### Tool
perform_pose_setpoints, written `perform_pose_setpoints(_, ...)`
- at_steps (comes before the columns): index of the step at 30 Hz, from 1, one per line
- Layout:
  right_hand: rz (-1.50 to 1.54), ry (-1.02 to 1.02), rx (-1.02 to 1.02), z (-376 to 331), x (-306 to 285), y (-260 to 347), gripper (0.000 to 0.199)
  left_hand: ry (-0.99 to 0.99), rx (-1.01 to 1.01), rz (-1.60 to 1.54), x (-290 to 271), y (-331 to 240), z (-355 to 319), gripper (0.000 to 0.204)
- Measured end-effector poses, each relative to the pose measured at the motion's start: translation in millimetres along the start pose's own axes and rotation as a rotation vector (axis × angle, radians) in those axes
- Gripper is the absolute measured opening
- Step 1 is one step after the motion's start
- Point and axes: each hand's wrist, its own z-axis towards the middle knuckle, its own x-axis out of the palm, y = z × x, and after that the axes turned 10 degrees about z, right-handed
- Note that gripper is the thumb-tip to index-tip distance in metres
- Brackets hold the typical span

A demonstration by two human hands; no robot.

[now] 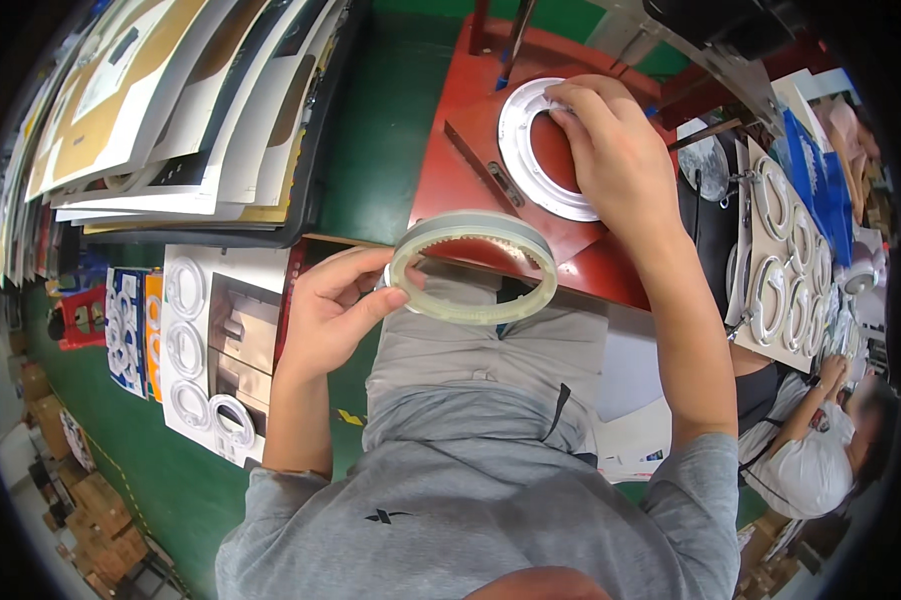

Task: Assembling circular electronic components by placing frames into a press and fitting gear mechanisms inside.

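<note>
My left hand (332, 310) pinches the near left side of a pale translucent ring (473, 317), between thumb and fingers. This ring has a grey outer band and small teeth round its inside; it is held tilted above my lap, by the near edge of a red work surface (460, 95). Farther off, a flat silvery-white ring (515, 140) lies on the red surface. My right hand (620, 150) reaches over its right side, thumb and forefinger closed on its far rim; a small part between the fingertips is hard to make out.
Beside the white ring lies a dark metal bar (482, 165) with a fitting. Tall stacked printed sheets (170, 120) stand at left, above a white board (195, 290) holding several rings. At right are a board of ring parts (782, 270) and another person (805, 460).
</note>
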Motion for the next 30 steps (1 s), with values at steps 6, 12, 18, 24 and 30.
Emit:
perform_pose_setpoints(6,-0.042,0.062,0.016,2,2,-3,0.016,0.013,0.001,-0.007,4,1,5,0.037)
perform_pose_setpoints(12,0.006,0.018,0.039,1,3,-4,0.017,0.007,-0.020,0.008,11,0,8,0.035)
perform_pose_setpoints(18,0.063,0.018,0.030,2,3,-5,0.015,0.021,-0.004,0.027,12,-2,11,0.033)
perform_pose_setpoints(24,0.015,0.003,0.042,2,9,-8,0.016,0.024,0.007,0.026,12,1,10,0.033)
perform_pose_setpoints(30,0.011,-0.015,0.059,2,11,-7,0.017,0.017,0.003,0.020,13,0,11,0.032)
